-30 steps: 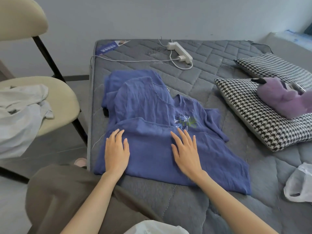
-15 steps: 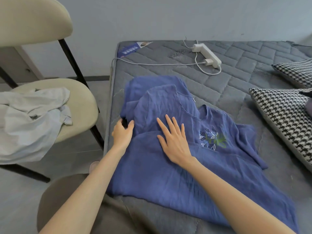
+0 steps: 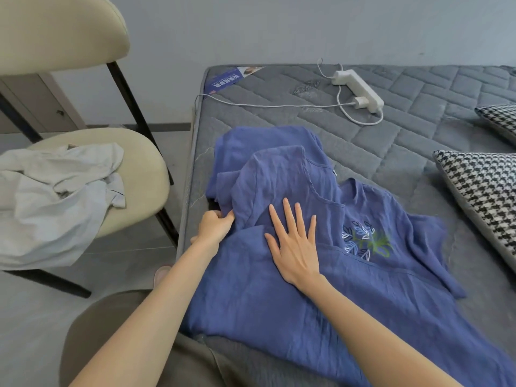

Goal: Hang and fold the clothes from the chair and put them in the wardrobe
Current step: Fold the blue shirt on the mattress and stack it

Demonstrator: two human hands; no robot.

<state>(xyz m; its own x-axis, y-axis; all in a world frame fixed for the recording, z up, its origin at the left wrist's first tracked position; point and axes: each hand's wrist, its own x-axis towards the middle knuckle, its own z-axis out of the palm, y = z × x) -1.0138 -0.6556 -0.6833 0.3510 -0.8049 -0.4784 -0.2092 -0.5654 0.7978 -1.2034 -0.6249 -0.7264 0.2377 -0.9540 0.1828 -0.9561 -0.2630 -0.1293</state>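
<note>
Centre of the frame, the blue top (image 3: 279,303) lies spread on the grey quilted mattress (image 3: 418,141), partly folded, with one layer doubled over another towards the upper middle; a leaf embroidery (image 3: 365,241) in white, blue and green shows on its chest, just right of centre.

The left hand (image 3: 213,227) sits at the garment's left edge, close to the mattress side, fingers curled in and thumb closed over them, pinching a fold of the blue cloth; a small dark patch shows just above its knuckles, too small to tell what it is. The right hand (image 3: 296,247) lies flat on the middle of the top, palm down, fingers straight and fanned out, pressing the fabric and gripping nothing; its fingertips point to the upper part of the frame, just short of the neckline seam.

Over on the left, the cream chair (image 3: 145,163) stands beside the bed on black legs; a pale crumpled garment (image 3: 50,196) is heaped on its seat and spills off the near edge.

Up top, a white power strip (image 3: 360,89) rests on the mattress with a plug in it and a white cable (image 3: 279,105) running left to the bed's edge; a blue leaflet (image 3: 226,81) lies at the mattress corner. On the right edge, a houndstooth cushion (image 3: 485,196) rests well clear of the top; the corner of a second one (image 3: 499,118) peeks in above it. Bottom left, the person's olive-clad knee (image 3: 111,331) fills the corner.
</note>
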